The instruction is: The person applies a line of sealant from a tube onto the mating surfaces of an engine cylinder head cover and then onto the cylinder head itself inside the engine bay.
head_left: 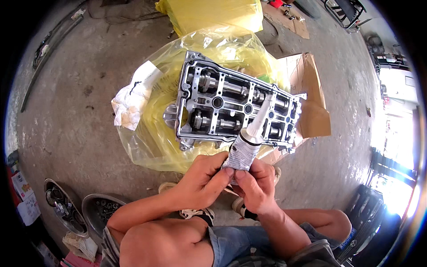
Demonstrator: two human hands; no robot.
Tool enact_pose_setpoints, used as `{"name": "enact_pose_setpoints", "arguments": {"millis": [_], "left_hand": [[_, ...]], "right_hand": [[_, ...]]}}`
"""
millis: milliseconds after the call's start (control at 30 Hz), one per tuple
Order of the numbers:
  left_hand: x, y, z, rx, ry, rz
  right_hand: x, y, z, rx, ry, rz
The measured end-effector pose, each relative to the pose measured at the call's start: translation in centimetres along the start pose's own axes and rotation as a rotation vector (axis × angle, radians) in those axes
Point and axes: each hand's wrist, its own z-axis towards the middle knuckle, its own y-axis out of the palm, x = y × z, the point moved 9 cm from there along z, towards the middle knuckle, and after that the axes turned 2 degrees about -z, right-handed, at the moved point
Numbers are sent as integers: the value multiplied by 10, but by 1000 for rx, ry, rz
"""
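A sealant tube [243, 153] with a long white nozzle [261, 116] is gripped from both sides, its tip pointing up and away from me. My left hand [205, 178] wraps its left side, thumb pressed on the lower end. On the other side, my right hand [255, 184] pinches the same end with its thumb. Beyond the tube lies a metal camshaft cover [231, 105] with camshafts inside, and a dark bead runs along its rim. The nozzle hides part of its right half. Yellow plastic sheeting [153, 149] is spread underneath.
A stained paper [133, 100] lies left of the metal part, an open cardboard box [313, 100] right of it. Two metal bowls [95, 198] [58, 182] with small parts stand at lower left. A yellow-wrapped bundle [215, 15] sits at the back.
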Motion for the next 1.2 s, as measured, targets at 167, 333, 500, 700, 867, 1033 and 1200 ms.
{"name": "enact_pose_setpoints", "arguments": {"millis": [167,333,500,700,867,1033,1200], "left_hand": [[8,-10,0,40,56,152],[9,-12,2,-43,-104,36],[14,-9,-2,11,48,22],[22,-16,-1,14,77,132],[30,-16,4,-91,11,136],[27,-11,3,-121,44,139],[23,-4,-5,-117,93,66]], "right_hand": [[-4,-2,9,-57,-63,-88],[-14,7,16,-203,-107,-197],[-25,12,17,-221,-102,-105],[-18,9,20,-211,-124,-202],[-22,8,26,-199,-196,-264],[-35,15,18,-269,-86,-81],[-23,19,6,-224,-13,57]]}}
